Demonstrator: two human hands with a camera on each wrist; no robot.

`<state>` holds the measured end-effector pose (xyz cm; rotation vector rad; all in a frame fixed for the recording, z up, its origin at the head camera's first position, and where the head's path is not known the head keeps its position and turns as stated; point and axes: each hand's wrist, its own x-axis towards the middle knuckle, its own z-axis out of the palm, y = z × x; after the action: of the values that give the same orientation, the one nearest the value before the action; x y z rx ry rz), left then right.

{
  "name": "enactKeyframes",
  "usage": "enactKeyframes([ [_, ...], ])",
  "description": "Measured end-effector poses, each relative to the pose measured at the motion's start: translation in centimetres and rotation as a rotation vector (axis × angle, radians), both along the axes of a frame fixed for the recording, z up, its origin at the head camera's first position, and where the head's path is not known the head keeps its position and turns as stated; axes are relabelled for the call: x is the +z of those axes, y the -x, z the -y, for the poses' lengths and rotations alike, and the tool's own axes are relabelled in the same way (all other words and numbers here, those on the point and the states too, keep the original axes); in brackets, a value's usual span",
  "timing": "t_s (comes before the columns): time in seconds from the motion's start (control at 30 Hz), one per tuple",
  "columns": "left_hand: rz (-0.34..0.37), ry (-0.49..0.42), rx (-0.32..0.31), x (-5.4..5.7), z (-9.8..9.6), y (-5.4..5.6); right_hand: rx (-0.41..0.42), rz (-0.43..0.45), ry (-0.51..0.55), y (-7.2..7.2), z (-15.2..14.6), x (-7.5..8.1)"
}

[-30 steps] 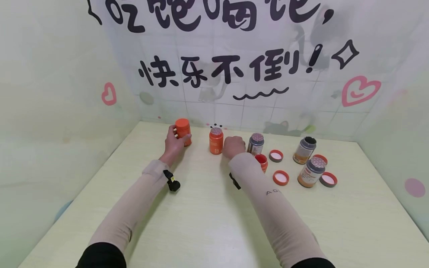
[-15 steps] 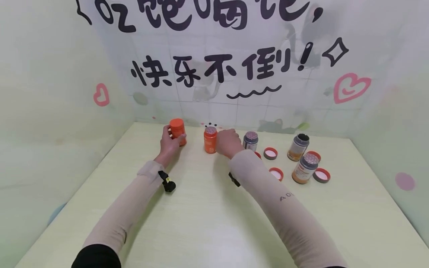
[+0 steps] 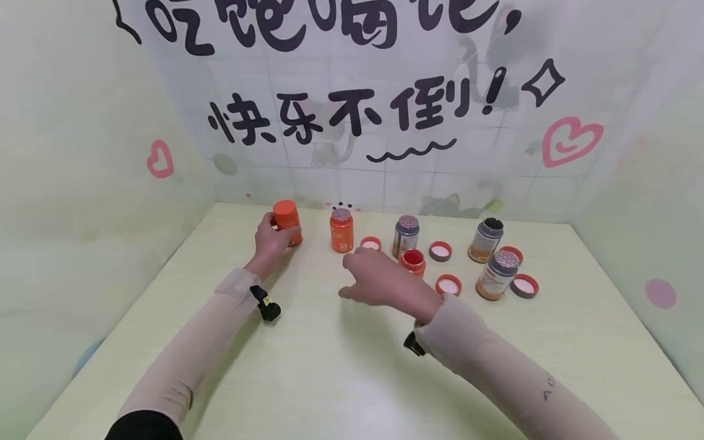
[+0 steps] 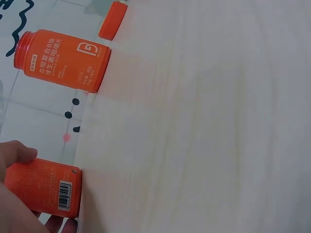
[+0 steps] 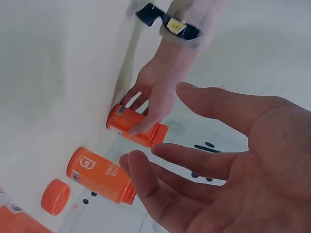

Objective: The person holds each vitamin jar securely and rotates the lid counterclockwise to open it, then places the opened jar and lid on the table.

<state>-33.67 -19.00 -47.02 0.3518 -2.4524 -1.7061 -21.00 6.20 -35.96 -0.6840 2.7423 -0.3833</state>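
Note:
My left hand (image 3: 267, 244) grips a capped orange pill bottle (image 3: 288, 223) that stands upright at the back left of the table; thumb and fingers lie around its sides. In the left wrist view, part of that bottle is hidden by the hand. My right hand (image 3: 385, 281) hovers above the table, holding nothing, its fingers spread and lightly bent in the right wrist view. Just beyond it are an uncapped orange bottle (image 3: 342, 233) with a patterned seal on its mouth and an orange cap (image 3: 371, 243) lying inside up. Another orange bottle (image 3: 412, 261), its mouth unsealed, is partly behind my right hand.
Farther right stand a grey sealed bottle (image 3: 406, 235), an open-mouthed grey bottle (image 3: 486, 240) and a sealed one with an orange base (image 3: 497, 276). Several loose caps (image 3: 448, 285) lie among them. A printed wall sheet (image 3: 341, 177) borders the table's back edge.
My right hand has drawn back toward me from beside the sealed orange bottle, and its fingers have opened. The cap there has come into view. The left hand keeps its grip.

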Motion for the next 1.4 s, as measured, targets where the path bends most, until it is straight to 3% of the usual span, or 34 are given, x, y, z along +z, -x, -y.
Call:
enactKeyframes([
  [0.2, -0.027, 0.089, -0.02, 0.0, -0.4, -1.1, -0.039, -0.009, 0.079, -2.6, -3.1, -1.2],
  [0.43, -0.032, 0.141, -0.12, 0.6, -2.1, -3.1, 0.052, -0.026, 0.206, -3.4, -6.9, -3.4],
  [0.63, 0.045, 0.083, -0.27, 0.5, -4.0, -5.0, 0.046, -0.028, 0.261, -3.2, -9.4, -4.8],
  [0.8, 0.056, 0.032, -0.418, 0.3, -5.9, -6.9, 0.017, -0.03, 0.278, -3.2, -11.0, -5.2],
  [0.97, 0.064, 0.044, -0.569, 0.2, -8.1, -8.3, -0.009, -0.057, 0.276, -3.1, -11.8, -5.1],
  [1.2, 0.115, 0.057, -0.717, 0.6, -11.7, -10.1, -0.096, -0.083, 0.23, -2.7, -12.5, -5.2],
  [1.4, 0.113, 0.037, -0.828, 0.5, -14.0, -11.4, -0.151, -0.08, 0.203, -2.6, -12.9, -5.1],
])
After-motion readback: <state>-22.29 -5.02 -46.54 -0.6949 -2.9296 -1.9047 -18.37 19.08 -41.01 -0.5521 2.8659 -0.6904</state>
